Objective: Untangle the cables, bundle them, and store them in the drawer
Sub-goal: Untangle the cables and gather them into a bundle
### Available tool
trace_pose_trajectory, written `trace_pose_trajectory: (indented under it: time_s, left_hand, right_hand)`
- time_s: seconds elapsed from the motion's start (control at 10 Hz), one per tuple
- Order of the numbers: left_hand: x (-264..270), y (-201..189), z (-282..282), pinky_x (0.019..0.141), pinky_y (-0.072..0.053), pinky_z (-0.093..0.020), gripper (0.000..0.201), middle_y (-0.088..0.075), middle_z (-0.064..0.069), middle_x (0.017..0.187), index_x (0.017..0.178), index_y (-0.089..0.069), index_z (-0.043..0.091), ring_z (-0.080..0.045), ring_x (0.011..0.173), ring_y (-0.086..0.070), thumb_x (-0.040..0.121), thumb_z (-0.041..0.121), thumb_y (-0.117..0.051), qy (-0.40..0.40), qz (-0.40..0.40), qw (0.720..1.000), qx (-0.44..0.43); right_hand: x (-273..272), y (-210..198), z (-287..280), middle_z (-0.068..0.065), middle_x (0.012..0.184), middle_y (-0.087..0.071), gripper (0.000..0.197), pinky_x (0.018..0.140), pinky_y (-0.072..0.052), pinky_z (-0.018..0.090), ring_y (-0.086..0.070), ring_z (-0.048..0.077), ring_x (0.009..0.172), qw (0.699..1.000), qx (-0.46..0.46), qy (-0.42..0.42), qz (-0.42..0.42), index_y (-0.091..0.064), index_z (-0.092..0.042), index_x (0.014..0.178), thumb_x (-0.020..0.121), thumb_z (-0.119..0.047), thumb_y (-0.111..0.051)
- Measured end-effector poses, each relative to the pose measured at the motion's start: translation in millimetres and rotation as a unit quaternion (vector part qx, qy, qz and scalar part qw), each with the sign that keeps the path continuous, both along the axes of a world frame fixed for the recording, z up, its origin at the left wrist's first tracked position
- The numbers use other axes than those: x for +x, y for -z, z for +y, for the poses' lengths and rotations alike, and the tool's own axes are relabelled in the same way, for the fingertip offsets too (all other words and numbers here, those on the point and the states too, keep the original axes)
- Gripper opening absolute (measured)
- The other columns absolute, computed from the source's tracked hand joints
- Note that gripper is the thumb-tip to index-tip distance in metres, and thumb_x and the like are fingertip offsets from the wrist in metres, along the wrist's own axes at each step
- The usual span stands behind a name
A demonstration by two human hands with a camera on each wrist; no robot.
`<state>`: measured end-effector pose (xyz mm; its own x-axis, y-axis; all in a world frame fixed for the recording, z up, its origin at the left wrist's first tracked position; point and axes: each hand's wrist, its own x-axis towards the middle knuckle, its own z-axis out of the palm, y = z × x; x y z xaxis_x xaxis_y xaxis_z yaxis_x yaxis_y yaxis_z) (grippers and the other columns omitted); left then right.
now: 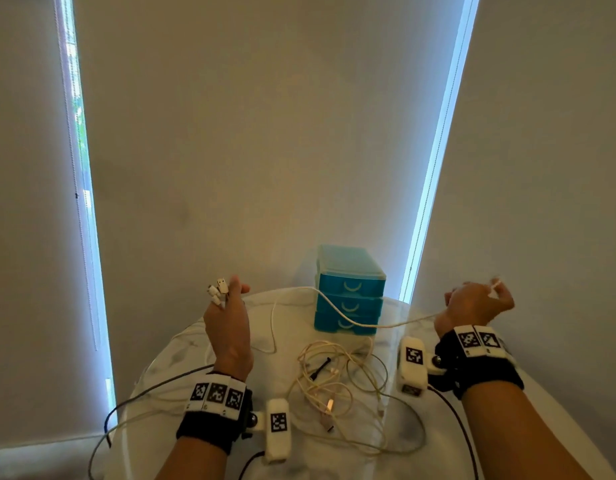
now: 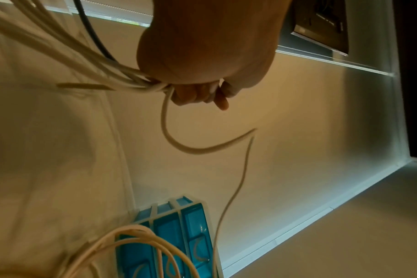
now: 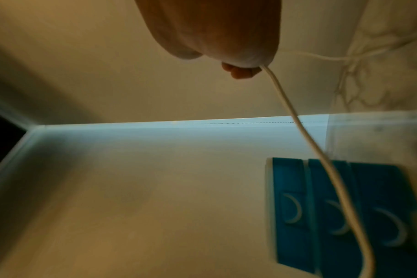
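My left hand [image 1: 230,306] is raised over the table's left side and grips several white cable ends, with their plugs [image 1: 218,289] sticking up past the fingers. The left wrist view shows the fingers [image 2: 198,94] curled round the strands. My right hand [image 1: 479,301] is lifted at the right and pinches the end of one white cable [image 1: 362,323], which stretches in front of the blue drawer unit [image 1: 349,289]. A tangle of white cables [image 1: 337,382] lies on the round marble table [image 1: 396,455]. All three drawers are closed.
A short black cable tie [image 1: 320,368] lies inside the tangle. The drawer unit stands at the table's far edge against pale window blinds [image 1: 265,133]. Dark sensor leads run from both wrist cameras across the table's near edge.
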<state>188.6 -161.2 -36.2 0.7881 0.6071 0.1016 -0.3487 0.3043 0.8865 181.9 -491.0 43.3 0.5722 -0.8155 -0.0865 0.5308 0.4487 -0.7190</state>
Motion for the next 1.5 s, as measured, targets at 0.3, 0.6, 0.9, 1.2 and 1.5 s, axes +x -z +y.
trace_pose_trajectory:
  time_s: [0.3,0.6,0.9,1.2,1.5]
  left_hand:
    - [-30.4,-16.1,-34.8,0.053,-0.037,-0.026,0.047,-0.046,0.009,0.052,0.06,-0.05,0.017,-0.009,0.05,-0.041,0.103,0.006,-0.066,-0.052,-0.218,0.968,0.11]
    - [-20.2,-12.1,-30.2,0.056,-0.041,-0.033,0.047,-0.049,0.006,0.053,0.058,-0.053,0.015,-0.009,0.053,-0.045,0.102,0.019,-0.071,-0.077,-0.15,0.967,0.19]
    - [-7.7,6.4,-37.0,0.067,-0.051,-0.047,0.044,-0.059,-0.003,0.063,0.07,-0.056,0.014,-0.016,0.06,-0.054,0.089,0.049,-0.075,0.126,-0.013,0.894,0.43]
    - [-8.7,13.9,-44.5,0.063,-0.041,-0.026,0.03,-0.06,0.016,0.063,0.071,-0.061,0.032,0.003,0.059,-0.054,0.093,0.036,-0.08,0.243,0.001,0.807,0.538]
    - [-9.2,9.5,-39.5,0.059,-0.038,-0.031,0.049,-0.052,0.012,0.05,0.057,-0.052,0.022,-0.002,0.049,-0.045,0.092,0.044,-0.079,0.166,0.021,0.87,0.464]
  right_hand:
    - [27.9,-59.6,170.2,0.003,0.143,-0.068,0.047,0.108,-0.049,0.032,-0.062,0.018,0.13,0.727,-0.545,-0.418,0.011,-0.054,-0.022,0.156,0.109,-0.019,-0.06]
    - [-15.3,-16.5,125.5,0.005,0.109,-0.083,0.026,0.087,-0.063,0.032,-0.078,0.028,0.108,0.76,-0.487,-0.432,0.002,-0.077,-0.015,0.123,0.112,-0.024,-0.055]
    - [-52.3,46.8,100.7,0.004,0.11,-0.082,0.023,0.085,-0.061,0.031,-0.077,0.022,0.105,0.807,-0.416,-0.418,-0.031,-0.079,-0.02,0.122,0.101,-0.022,-0.071]
    - [-52.7,65.3,109.8,-0.016,0.128,-0.074,0.024,0.103,-0.052,0.016,-0.065,-0.004,0.122,0.779,-0.544,-0.304,-0.065,-0.081,-0.028,0.122,0.099,-0.023,-0.076]
    - [-55.9,63.6,84.7,-0.015,0.107,-0.079,0.017,0.096,-0.063,0.033,-0.074,0.004,0.1,0.77,-0.546,-0.327,0.037,-0.081,-0.033,0.111,0.096,-0.026,-0.08]
